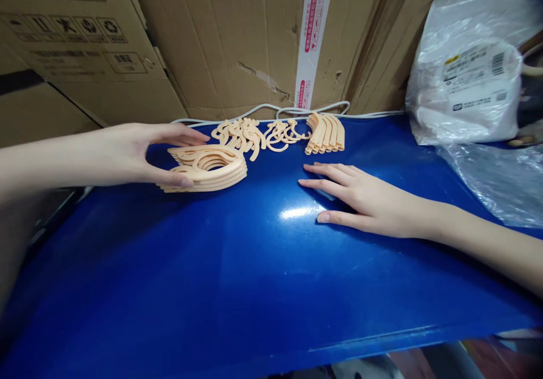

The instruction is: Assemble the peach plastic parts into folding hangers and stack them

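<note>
A stack of cream plastic hanger pieces [224, 178], curved and nested on each other, lies at the left of the blue table. My left hand [139, 153] is around the left end of this stack, its thumb against the front and its fingers along the back edge. Behind it are a heap of small curved hook pieces [241, 136] and a few thinner hooks [280, 134]. A row of curved tube-like arm pieces [326, 134] lies right of them. My right hand [360, 201] rests open over the table, fingers spread, with nothing in it.
Cardboard boxes [237, 39] stand along the back of the blue table [212, 288]. A white cable [267, 107] runs at their foot. At the right are a clear plastic bag with a labelled white roll [475, 85] and loose plastic film [500, 181].
</note>
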The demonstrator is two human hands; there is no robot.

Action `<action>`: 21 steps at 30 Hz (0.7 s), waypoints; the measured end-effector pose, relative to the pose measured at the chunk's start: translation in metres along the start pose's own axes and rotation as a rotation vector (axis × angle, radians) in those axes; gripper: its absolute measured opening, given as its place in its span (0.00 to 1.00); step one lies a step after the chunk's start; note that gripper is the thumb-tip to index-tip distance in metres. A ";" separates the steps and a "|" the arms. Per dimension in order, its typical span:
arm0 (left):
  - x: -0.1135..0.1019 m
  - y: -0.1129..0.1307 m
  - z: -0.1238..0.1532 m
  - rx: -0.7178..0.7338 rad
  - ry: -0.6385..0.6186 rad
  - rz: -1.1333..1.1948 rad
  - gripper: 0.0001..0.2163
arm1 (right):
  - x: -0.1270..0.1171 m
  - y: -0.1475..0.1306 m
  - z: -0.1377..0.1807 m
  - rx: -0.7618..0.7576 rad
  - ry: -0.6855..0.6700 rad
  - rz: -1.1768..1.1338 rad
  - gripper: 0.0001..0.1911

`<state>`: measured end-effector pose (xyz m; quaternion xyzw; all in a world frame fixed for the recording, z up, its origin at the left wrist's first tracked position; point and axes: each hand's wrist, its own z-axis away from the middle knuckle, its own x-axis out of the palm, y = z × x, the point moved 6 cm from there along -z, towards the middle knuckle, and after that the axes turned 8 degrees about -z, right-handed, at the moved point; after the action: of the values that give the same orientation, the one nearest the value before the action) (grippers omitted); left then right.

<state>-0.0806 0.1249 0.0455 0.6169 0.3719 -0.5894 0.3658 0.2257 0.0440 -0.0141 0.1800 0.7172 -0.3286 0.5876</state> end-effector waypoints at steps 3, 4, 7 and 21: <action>0.000 0.001 0.000 -0.008 -0.006 -0.001 0.41 | 0.000 0.000 0.000 -0.003 0.006 0.002 0.35; 0.000 0.001 -0.001 -0.007 -0.003 -0.006 0.41 | 0.000 0.000 0.000 -0.003 0.007 0.002 0.35; -0.001 0.002 -0.001 -0.008 -0.003 -0.010 0.41 | 0.000 0.000 0.001 -0.007 0.012 -0.003 0.34; 0.002 -0.001 -0.001 0.011 -0.017 -0.021 0.40 | 0.000 0.000 0.001 -0.001 0.012 -0.019 0.34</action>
<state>-0.0808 0.1267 0.0439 0.6098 0.3721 -0.6005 0.3593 0.2261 0.0435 -0.0137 0.1748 0.7224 -0.3328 0.5804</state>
